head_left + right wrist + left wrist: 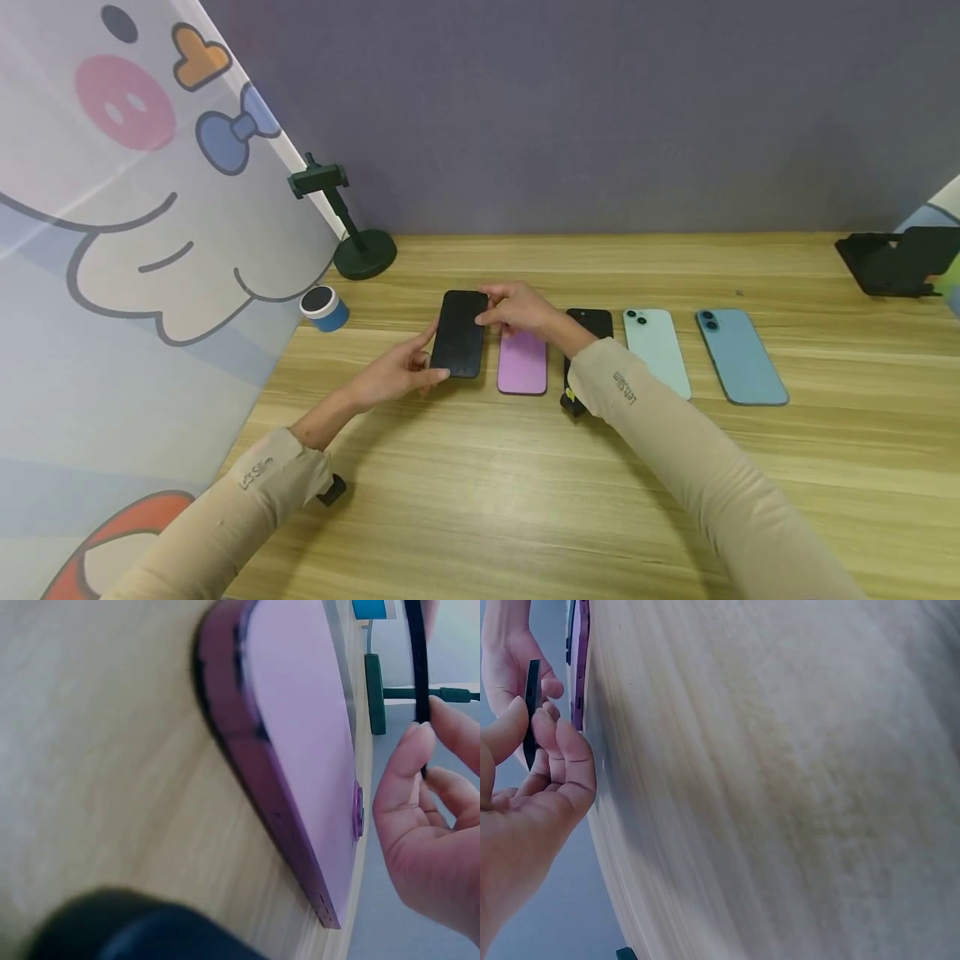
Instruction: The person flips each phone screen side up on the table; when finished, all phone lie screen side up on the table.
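Both hands hold a black smartphone (459,335), its dark face turned up, raised above the table. My left hand (393,373) pinches its lower left corner, thumb on top and fingers beneath. At the upper right edge my right hand (519,308) pinches it between thumb and fingers. Seen edge-on in the left wrist view, the phone (532,712) is a thin dark slab. A pink phone (522,367) lies back up just right of it, its top part hidden by my right hand; its camera bump (358,811) shows in the right wrist view.
Rightward lie a black phone (590,318), partly behind the sleeve, a pale mint phone (660,354) and a blue phone (742,357). A blue jar (324,308) and a dark green phone stand (363,252) are at left, a black stand (896,260) at far right. A grey partition (570,117) closes the back.
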`<state>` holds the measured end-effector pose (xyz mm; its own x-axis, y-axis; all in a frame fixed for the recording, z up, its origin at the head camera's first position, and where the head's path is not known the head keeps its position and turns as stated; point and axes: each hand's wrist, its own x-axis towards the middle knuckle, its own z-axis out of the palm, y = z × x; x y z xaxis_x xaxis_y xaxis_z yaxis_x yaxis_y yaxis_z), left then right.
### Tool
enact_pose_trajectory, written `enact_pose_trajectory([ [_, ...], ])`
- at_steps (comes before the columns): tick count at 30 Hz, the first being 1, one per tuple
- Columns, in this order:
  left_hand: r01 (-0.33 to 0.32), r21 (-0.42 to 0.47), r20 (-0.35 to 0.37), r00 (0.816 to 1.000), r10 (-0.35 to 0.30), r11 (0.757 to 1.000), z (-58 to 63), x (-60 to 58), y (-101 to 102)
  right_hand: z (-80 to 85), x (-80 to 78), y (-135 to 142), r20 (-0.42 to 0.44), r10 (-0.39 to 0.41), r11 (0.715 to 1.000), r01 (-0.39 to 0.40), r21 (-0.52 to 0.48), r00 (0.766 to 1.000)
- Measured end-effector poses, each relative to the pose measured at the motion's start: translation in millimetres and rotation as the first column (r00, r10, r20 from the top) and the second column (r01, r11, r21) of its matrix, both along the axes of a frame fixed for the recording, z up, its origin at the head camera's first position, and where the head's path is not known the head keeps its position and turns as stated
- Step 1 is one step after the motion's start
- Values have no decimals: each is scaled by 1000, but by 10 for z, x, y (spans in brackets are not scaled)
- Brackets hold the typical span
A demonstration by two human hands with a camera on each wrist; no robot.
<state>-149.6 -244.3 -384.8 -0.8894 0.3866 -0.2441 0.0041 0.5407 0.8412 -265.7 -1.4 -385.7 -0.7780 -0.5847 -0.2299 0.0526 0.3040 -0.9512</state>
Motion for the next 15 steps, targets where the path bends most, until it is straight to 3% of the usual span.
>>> enact_pose_trajectory([
  [15, 14, -80, 25, 1000, -12, 997, -14, -11, -40, -19, 31, -35, -12, 32, 995, -30, 95, 999],
])
